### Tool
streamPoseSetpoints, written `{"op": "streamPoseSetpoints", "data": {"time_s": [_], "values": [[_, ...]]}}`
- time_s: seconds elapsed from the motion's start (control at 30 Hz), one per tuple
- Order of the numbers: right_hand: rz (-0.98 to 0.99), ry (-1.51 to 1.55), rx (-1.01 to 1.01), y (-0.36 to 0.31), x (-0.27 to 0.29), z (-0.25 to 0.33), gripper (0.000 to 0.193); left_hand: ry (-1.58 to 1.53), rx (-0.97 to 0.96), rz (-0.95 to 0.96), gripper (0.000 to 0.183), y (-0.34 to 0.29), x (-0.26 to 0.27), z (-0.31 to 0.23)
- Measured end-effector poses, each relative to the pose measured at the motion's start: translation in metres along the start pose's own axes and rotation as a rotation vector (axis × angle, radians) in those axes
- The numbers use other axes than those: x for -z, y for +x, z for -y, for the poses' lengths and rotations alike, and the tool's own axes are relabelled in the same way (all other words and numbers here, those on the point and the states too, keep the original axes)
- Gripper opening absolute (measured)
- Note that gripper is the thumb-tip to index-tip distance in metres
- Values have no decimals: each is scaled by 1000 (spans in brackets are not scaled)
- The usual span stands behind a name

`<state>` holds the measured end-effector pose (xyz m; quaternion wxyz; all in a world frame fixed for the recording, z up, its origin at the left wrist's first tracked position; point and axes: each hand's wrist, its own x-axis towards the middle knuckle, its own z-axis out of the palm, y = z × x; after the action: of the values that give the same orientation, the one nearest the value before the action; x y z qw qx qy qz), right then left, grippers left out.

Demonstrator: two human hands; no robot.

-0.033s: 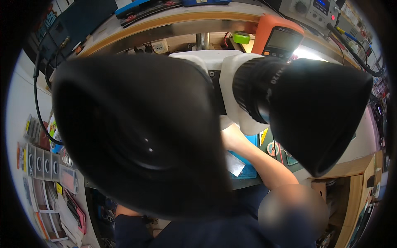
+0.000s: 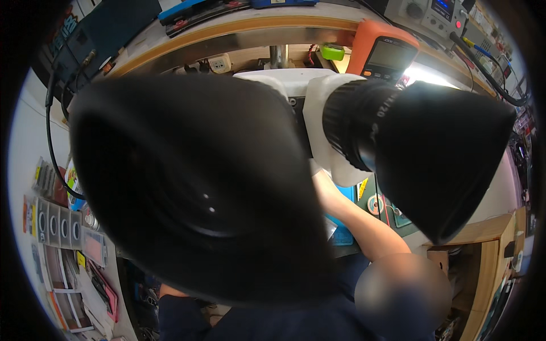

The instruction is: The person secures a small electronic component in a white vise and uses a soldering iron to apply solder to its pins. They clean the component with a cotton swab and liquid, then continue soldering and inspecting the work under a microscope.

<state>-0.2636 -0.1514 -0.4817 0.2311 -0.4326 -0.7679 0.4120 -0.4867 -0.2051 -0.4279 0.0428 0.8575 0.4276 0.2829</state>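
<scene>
Two black rubber eyecups of a white microscope (image 2: pixel 321 131) fill most of the head view. The left eyecup (image 2: pixel 199 187) is very close and blurred; the right eyecup (image 2: pixel 446 159) is tilted outward. My right forearm (image 2: pixel 364 219) reaches up and left from the lower right, and its wrist end passes behind the microscope, so the fingers are hidden. Below the forearm lies a blue work mat (image 2: pixel 342 234), with the edge of a pale, shiny flat piece (image 2: pixel 330 228) beside the left eyecup. Of my left arm only a bit (image 2: pixel 170 291) shows at the lower left; the left hand is hidden.
An orange-cased multimeter (image 2: pixel 387 54) leans at the back right below a shelf (image 2: pixel 318 23). A solder-like spool (image 2: pixel 375 203) and red wire lie right of my forearm. Drawer boxes (image 2: pixel 57 224) stand at the left, a wooden cabinet (image 2: pixel 483 267) at the right.
The left eyecup's edge sits slightly farther right in view and covers more of the pale flat piece. My right wrist appears a little farther right. Otherwise the scene stays the same.
</scene>
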Motion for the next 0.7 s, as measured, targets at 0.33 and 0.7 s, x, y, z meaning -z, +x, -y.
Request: {"op": "streamPoseSetpoints", "data": {"time_s": [0.33, 0.7], "values": [[-94, -216, 123, -49, 41, 42, 39, -137, 253, 54, 24, -24, -18, 4], [-152, -482, 174, -42, 72, 80, 51, -294, 309, 18, 26, -2, -31, -11]]}}
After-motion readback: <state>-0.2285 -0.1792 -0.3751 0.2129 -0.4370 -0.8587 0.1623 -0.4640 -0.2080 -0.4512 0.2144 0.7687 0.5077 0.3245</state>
